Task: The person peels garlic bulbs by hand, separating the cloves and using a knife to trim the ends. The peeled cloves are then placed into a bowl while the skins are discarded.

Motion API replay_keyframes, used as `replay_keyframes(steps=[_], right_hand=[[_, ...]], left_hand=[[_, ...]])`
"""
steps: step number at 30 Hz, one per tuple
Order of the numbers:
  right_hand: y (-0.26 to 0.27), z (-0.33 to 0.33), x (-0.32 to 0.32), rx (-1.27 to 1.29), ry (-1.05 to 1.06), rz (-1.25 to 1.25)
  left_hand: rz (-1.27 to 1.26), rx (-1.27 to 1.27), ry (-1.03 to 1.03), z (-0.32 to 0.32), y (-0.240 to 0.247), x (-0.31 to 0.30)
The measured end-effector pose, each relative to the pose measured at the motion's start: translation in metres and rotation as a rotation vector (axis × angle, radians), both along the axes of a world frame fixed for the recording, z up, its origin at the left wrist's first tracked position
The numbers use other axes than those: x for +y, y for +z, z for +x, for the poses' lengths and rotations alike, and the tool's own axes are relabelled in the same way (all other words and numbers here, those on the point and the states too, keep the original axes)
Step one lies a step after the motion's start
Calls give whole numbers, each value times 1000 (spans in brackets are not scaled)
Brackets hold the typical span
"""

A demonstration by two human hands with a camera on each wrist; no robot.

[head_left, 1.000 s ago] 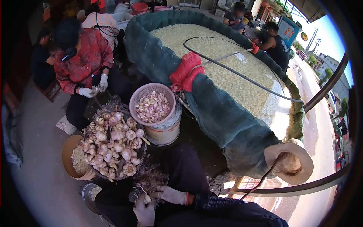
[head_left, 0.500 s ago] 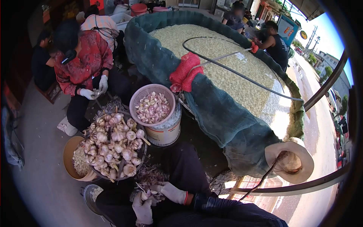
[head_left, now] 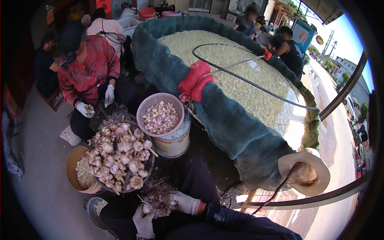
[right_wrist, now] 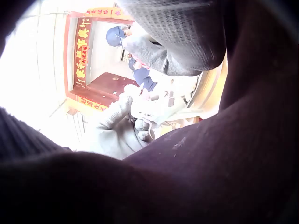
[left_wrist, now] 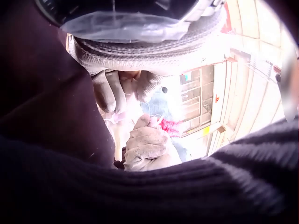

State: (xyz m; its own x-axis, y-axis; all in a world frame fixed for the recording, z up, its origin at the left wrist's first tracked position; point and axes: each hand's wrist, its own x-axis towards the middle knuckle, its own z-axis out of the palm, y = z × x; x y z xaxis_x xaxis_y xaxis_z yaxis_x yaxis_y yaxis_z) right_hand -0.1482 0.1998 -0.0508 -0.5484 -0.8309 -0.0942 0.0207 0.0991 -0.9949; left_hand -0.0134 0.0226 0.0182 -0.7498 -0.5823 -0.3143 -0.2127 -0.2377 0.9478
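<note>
Both hands wear pale knit gloves and work close together over my dark-trousered lap. My left hand (head_left: 143,225) pinches a garlic bulb (head_left: 147,208), from which a thin pale strand sticks up. Just to its right, my right hand (head_left: 185,203) has its fingers curled in at the garlic. The left wrist view shows that right hand (left_wrist: 148,147) pinching a small pale bit of garlic at its fingertips. In the right wrist view, the left hand (right_wrist: 119,128) grips the garlic (right_wrist: 142,100), washed out by glare. Papery garlic skins (head_left: 154,188) are piled beside the hands.
A heaped basin of garlic bulbs (head_left: 120,156) stands ahead, beside a tan bucket (head_left: 72,168) of cloves. A pink colander (head_left: 142,116) of cloves tops a white bucket (head_left: 172,146). Right of them is a large green-netted vat (head_left: 224,116). A person in red (head_left: 96,60) sits opposite.
My left hand has moved slightly left and up, and the garlic between the hands shows more. The hands of the person in red have come apart. The view has shifted a little.
</note>
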Motion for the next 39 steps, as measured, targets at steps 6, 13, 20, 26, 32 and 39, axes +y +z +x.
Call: replay_keyframes(steps=[6, 13, 20, 26, 32, 39], right_hand=[[43, 5, -21, -787, -101, -102], [84, 4, -34, -638, -196, 109], [105, 7, -40, -630, -151, 128], [83, 5, -39, -481, -35, 224], [90, 9, -37, -469, -60, 141], [101, 6, -32, -561, -103, 219]], left_hand=[[-80, -44, -188, -9, -12, -11], [-145, -52, -268, -18, 35, 2], [-579, -64, -306, -9, 19, 5], [-681, -89, -340, 5, 3, 10], [-580, 4, -282, 4, 14, 11], [-133, -65, -236, 6, 13, 3]])
